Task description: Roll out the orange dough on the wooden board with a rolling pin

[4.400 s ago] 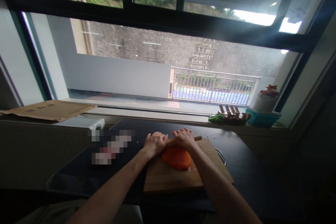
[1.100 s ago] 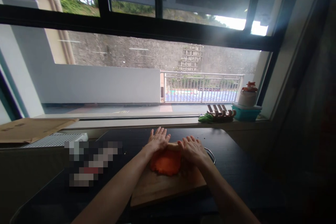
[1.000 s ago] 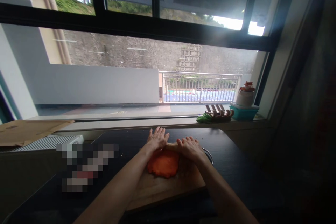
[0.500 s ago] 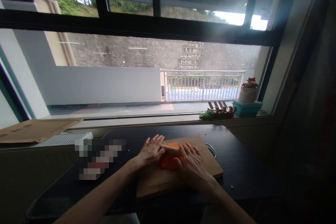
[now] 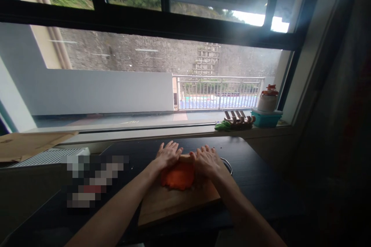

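Observation:
A flattened sheet of orange dough (image 5: 178, 176) lies on the wooden cutting board (image 5: 165, 207). Across its far edge rests a pale wooden rolling pin (image 5: 186, 158), of which only the middle shows between my hands. My left hand (image 5: 169, 154) lies flat over the pin's left end, fingers stretched forward. Over the right end, my right hand (image 5: 207, 160) presses with its fingers also extended. Both palms touch the pin without wrapping round it, and they hide its ends. The board's metal handle (image 5: 228, 166) curves out behind my right wrist.
The board sits on a dark table (image 5: 261, 193). A blurred-out patch (image 5: 95, 183) covers something on the left. Cardboard (image 5: 34, 144) lies further left. On the windowsill stand a teal box (image 5: 266, 118) with a white jar (image 5: 267, 103) on it, and a green item (image 5: 222, 125).
Both hands have pushed the rolling pin away from me to the dough's far edge, baring more of the orange sheet. The whole view has shifted slightly.

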Available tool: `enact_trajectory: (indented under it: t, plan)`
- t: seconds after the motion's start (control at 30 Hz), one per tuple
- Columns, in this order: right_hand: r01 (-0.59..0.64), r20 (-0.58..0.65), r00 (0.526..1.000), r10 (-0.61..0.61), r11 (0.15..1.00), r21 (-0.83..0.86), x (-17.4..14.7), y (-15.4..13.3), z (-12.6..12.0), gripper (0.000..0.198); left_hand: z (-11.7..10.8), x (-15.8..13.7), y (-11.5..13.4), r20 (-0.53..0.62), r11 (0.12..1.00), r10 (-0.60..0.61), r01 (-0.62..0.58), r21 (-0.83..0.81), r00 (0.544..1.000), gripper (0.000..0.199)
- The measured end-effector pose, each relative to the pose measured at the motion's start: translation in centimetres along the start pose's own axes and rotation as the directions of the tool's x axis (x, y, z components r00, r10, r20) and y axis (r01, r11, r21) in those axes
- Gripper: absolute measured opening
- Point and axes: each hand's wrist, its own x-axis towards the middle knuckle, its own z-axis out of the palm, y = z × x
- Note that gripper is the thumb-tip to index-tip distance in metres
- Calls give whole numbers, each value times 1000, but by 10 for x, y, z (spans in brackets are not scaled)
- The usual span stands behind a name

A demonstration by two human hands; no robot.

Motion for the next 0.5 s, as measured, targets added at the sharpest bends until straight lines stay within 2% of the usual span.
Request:
enact_trajectory:
  t: [0.13, 0.27, 0.37, 0.5]
  plan:
    - [65, -111, 992, -58, 996, 62, -36, -7, 24, 60, -4, -39, -7, 18, 997, 73, -73, 0, 997, 55]
    - [115, -118, 987, -107, 991, 65, -47, -7, 30, 60, -4, -58, -13, 14, 995, 95, -95, -6, 995, 58]
    - [90, -30, 996, -89, 995, 35, -28, -5, 15, 57, 0, -46, -12, 14, 997, 75, -75, -11, 997, 59]
    - [33, 86, 996, -31, 999, -20, 19, -3, -4, 57, 3, -9, -9, 11, 1000, 3, -3, -14, 1000, 53]
